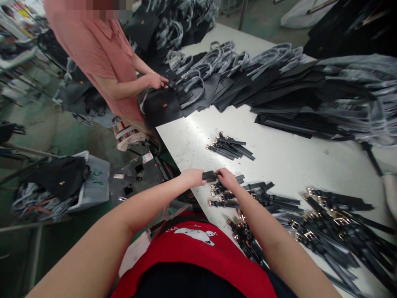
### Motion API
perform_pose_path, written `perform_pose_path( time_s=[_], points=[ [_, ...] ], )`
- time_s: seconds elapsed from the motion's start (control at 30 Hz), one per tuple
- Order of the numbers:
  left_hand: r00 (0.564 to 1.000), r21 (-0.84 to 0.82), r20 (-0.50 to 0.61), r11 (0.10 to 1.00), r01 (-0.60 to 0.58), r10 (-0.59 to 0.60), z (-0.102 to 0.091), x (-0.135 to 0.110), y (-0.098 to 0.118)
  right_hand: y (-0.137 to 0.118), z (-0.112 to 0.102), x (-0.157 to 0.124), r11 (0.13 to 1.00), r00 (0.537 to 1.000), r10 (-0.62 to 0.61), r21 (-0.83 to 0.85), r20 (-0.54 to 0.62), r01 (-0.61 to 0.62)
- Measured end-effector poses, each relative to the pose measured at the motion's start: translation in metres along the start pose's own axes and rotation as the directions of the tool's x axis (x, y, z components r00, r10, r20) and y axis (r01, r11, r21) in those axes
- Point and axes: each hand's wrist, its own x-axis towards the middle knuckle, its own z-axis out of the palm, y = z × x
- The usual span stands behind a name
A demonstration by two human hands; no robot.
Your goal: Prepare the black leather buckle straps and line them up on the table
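Note:
My left hand point(194, 176) and my right hand point(227, 178) are both closed on the two ends of a short black strap point(209, 176), held just above the near edge of the white table point(288, 161). Right under my right hand lies a row of black straps with gold buckles point(248, 198). A small bundle of the same straps point(230, 146) lies farther out on the table.
A big heap of buckled black straps point(335, 223) covers the table at right. Black bag panels with wrapped handles point(248, 78) are piled along the far side. A person in a pink shirt point(102, 58) handles a black bag point(161, 105) at the table's far left corner. A bin point(93, 182) stands on the floor at left.

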Motion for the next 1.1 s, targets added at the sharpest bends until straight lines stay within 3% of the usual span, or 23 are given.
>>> perform_pose_path(
  time_s=[0.13, 0.23, 0.43, 0.67, 1.1],
  points=[
    [0.998, -0.018, -0.043, 0.999, 0.049, -0.05, 0.009, -0.029, -0.033, -0.007, -0.003, -0.003, 1.0, 1.0, 0.015, -0.008, 0.016, -0.015],
    [0.995, -0.042, -0.079, 0.997, 0.062, -0.066, 0.016, -0.05, -0.045, -0.016, -0.003, -0.004, 0.997, 0.998, 0.056, -0.057, -0.007, -0.057],
    [0.989, -0.159, -0.081, 0.981, 0.106, -0.12, 0.032, -0.065, -0.038, -0.027, -0.001, -0.003, 0.983, 0.993, 0.119, -0.136, -0.021, -0.121],
    [0.99, -0.173, -0.104, 0.982, 0.079, -0.098, 0.041, -0.079, -0.041, -0.028, 0.003, -0.008, 0.991, 0.992, 0.117, -0.056, -0.056, -0.12],
    [0.987, -0.204, -0.104, 0.974, 0.099, -0.122, 0.052, -0.091, -0.034, -0.043, 0.016, -0.021, 0.977, 0.98, 0.129, -0.151, -0.153, -0.152]
  ],
)
